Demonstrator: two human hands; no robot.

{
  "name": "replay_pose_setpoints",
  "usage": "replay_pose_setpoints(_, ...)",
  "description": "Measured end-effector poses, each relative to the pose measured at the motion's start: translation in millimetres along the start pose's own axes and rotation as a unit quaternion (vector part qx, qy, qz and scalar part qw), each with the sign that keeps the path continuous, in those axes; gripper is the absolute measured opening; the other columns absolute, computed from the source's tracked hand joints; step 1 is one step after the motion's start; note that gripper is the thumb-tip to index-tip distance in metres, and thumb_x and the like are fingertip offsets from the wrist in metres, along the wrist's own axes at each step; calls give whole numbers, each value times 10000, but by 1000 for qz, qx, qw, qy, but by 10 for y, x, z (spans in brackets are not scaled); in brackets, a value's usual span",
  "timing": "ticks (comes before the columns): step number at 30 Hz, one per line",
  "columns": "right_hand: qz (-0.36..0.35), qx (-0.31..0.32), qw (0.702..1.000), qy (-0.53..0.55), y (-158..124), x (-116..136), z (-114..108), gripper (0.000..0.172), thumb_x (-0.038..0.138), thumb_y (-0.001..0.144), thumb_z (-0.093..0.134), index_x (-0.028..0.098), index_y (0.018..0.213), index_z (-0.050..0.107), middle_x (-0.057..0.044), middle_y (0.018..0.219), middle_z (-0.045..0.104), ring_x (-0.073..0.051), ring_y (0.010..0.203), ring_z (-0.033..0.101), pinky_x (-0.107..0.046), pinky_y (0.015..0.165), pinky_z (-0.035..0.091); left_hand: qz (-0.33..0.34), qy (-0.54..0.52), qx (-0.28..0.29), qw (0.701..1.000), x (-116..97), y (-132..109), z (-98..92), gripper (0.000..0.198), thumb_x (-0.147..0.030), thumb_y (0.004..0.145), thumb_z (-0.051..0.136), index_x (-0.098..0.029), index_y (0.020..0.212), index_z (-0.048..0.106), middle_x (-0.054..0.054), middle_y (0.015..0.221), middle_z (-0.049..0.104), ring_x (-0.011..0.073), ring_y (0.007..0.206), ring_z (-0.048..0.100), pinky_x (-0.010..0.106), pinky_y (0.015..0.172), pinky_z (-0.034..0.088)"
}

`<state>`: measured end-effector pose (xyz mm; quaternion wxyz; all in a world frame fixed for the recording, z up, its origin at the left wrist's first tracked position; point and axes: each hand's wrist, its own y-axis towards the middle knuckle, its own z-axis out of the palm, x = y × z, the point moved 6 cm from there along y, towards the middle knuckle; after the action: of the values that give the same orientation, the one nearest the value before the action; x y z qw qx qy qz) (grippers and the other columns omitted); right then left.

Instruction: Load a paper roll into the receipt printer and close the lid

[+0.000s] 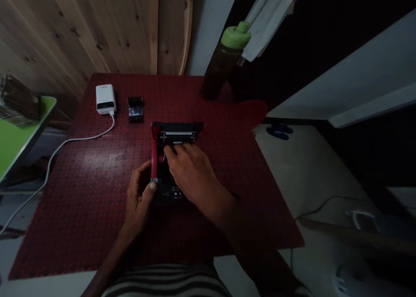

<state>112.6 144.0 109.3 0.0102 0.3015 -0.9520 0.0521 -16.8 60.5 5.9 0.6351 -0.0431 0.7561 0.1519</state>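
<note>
A red and black device, apparently a small printer point(154, 158), lies on the table with its lid raised at the back. My left hand point(139, 195) grips its near left corner, thumb on top and fingers curled round the side. My right hand point(191, 167) reaches over from the right, its bent fingers down inside the open compartment. A thin pale sliver shows by those fingertips, too small and dark to name. The fingers hide most of the inside. Small printed buttons or marks point(176, 194) show on the near panel.
A white power bank point(105, 98) with a pale cable point(81, 138) and a small black roll point(135, 109) lie at the back left of the red table point(97, 210). A dark bottle with a green cap point(236, 37) stands at the back right. A green surface point(19, 137) adjoins on the left.
</note>
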Motion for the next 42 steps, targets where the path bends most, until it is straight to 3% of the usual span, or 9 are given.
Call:
replay_pose_setpoints(4,-10,-154,987,54,-374,-118,-208,217,53,1078,618,188,1164,765,-124,1112,851,-296,1057,793,-414,894,634,-12,10,-2,1000,19,-12,-14,544,-601,1139,617,-248,1545,693,120,1517,755,326,1403,712,482,1181,561)
replay_pose_setpoints(8,43,-333,917,215,-686,-810,-345,296,173,998,757,265,1279,743,-62,1207,849,-272,1083,789,-438,969,643,-28,2,7,1000,23,-13,-14,560,-627,1130,620,-250,1538,692,124,1508,754,325,1385,719,472,1149,578)
replay_pose_setpoints(15,179,-340,793,473,-260,-1875,629,362,432,885,817,273,1206,764,-59,1199,846,-284,1115,775,-467,985,625,-32,-9,4,999,-16,23,-17,554,-654,1104,646,-253,1481,715,118,1436,785,321,1312,752,447,1071,613)
replay_pose_setpoints(19,194,-285,809,477,-81,-1821,1063,290,344,862,781,237,1127,730,-74,1165,839,-272,1095,775,-439,1003,605,-20,-7,-3,1000,-7,34,-33,524,-644,1103,643,-281,1467,741,102,1418,790,324,1269,762,442,1028,618)
replay_pose_setpoints(25,183,-231,835,465,-88,-1770,1120,370,270,917,781,201,1277,728,-100,1286,834,-247,1155,771,-399,1013,594,-9,13,3,1000,-36,45,-38,526,-673,1103,630,-301,1454,754,89,1383,805,334,1257,760,452,1026,610)
replay_pose_setpoints(28,193,-212,842,457,-267,-1845,1069,527,201,906,799,183,1421,691,-147,1404,799,-241,1173,772,-377,964,612,-4,24,-3,1000,-66,50,-39,548,-693,1095,630,-285,1438,759,91,1403,803,339,1282,751,458,1059,601)
replay_pose_setpoints(33,168,-156,877,422,-911,-1756,994,168,110,903,766,202,1034,814,-68,1054,825,-244,1011,777,-425,996,605,-10,26,-4,1000,-85,48,-37,560,-684,1096,633,-270,1452,759,95,1410,800,330,1292,748,447,1072,599)
replay_pose_setpoints(36,131,-131,886,424,-1206,-1510,1019,304,90,913,734,228,1164,835,-77,1180,840,-244,1095,791,-406,972,623,-9,31,2,999,-89,47,-37,572,-689,1100,626,-261,1456,758,98,1389,805,321,1256,755,433,1036,607)
replay_pose_setpoints(42,138,-180,863,451,-1129,-1132,1189,347,113,913,755,241,1233,795,-96,1299,850,-260,1217,801,-434,1047,638,-11,19,2,1000,-39,37,-38,578,-681,1106,623,-257,1479,744,108,1412,796,321,1264,756,440,1049,602)
